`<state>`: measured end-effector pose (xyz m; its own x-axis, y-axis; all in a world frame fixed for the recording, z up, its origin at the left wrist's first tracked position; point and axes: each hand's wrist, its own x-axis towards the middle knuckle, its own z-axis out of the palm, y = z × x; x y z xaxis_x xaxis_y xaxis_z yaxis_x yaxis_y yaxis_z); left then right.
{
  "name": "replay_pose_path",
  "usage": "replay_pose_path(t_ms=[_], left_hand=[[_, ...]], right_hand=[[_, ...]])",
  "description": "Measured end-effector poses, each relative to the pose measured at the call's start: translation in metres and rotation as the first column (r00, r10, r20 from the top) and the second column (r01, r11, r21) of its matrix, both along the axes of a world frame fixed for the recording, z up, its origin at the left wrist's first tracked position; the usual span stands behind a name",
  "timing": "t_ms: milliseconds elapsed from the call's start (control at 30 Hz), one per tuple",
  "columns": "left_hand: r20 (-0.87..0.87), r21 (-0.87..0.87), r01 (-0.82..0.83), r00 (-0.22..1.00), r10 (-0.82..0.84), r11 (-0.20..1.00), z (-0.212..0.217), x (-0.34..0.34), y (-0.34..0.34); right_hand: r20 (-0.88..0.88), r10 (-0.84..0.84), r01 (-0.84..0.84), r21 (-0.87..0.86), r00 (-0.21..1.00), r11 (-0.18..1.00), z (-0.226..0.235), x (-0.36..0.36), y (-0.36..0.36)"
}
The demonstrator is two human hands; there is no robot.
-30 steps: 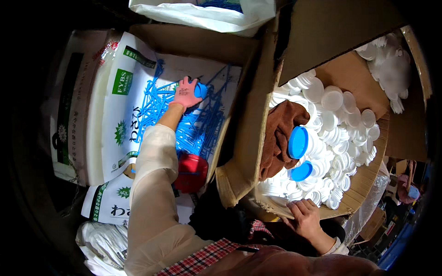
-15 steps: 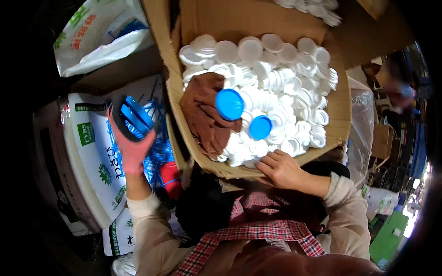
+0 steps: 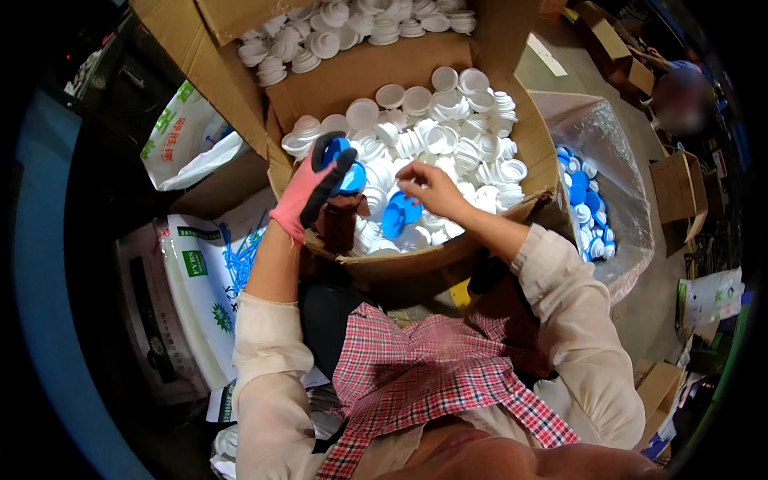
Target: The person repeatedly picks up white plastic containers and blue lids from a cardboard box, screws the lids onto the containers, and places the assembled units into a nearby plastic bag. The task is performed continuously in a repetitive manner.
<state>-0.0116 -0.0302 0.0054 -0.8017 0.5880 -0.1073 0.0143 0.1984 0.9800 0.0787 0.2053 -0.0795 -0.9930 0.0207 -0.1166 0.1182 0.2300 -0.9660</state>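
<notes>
Over swings the gloved left hand (image 3: 310,186), clamped on blue lids (image 3: 352,179), above the carton (image 3: 538,152); the right hand (image 3: 436,190) has left its edge, curled, grip unclear, by loose blue discs (image 3: 393,222). White lids (image 3: 442,138) crowd round; brown cloth (image 3: 337,230) bunches beneath.

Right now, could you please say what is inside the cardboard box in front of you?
White lids heap up in the box, with blue lids on them near the right hand and a brown cloth beside the left hand. The lids hide the bottom.
</notes>
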Motion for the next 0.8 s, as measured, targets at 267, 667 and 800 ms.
replay_pose_path(t_ms=[267, 667, 800], left_hand=[[0.603, 0.677, -0.277, 0.74, -0.299, 0.682, -0.045, 0.015, 0.062], [0.494, 0.38, -0.346, 0.86, 0.128, 0.858, -0.044, 0.025, 0.102], [0.711, 0.618, -0.445, 0.669, -0.218, 0.649, -0.037, 0.026, 0.106]], right_hand=[[-0.002, -0.22, 0.122, 0.835, 0.976, 0.536, -0.065, -0.047, 0.163], [0.057, -0.05, -0.018, 0.815, 0.997, 0.58, -0.062, -0.056, 0.179], [-0.312, 0.268, 0.028, 0.697, 0.911, 0.717, 0.041, -0.015, 0.147]])
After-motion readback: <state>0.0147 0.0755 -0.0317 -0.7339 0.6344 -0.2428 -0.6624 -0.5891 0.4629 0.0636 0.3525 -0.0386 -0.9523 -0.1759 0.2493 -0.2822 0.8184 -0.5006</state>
